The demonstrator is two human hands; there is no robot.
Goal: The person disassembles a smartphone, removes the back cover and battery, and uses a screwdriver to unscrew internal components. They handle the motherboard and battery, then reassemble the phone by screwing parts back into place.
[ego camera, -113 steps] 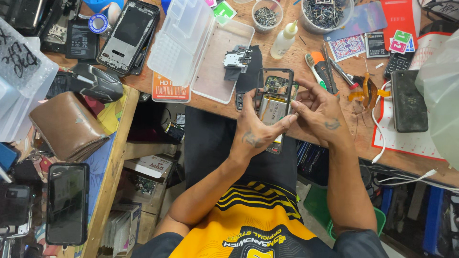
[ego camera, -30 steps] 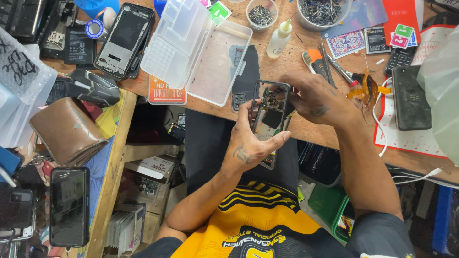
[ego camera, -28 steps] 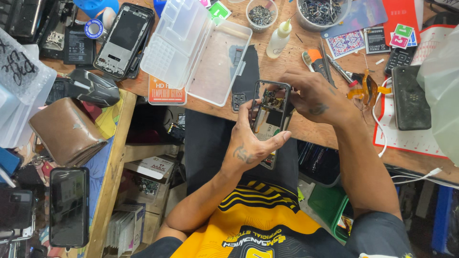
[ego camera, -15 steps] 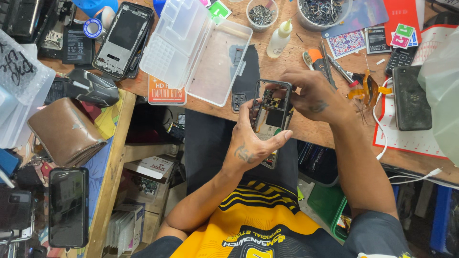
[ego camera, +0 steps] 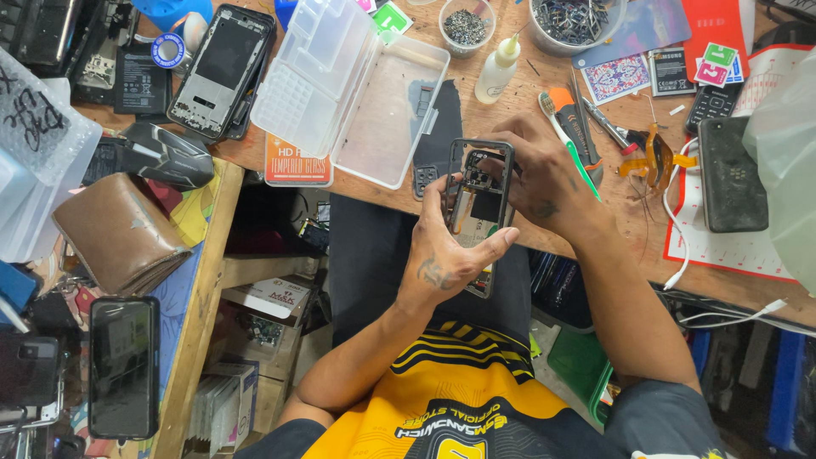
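I have an opened phone held up over the near edge of the wooden bench, its back off and the dark insides showing. My left hand is clamped around its lower half, thumb along one side and fingers wrapped behind. My right hand is closed over the top end, fingertips pinched at something inside the frame; I cannot tell what they grip. By my judgement the work is partway: the back cover is already off, and a dark cover piece lies on the bench just beside the clear plastic box, but the boards inside look still seated. The screwdriver lies untouched to the right, beside a small glue bottle and a cup of screws.
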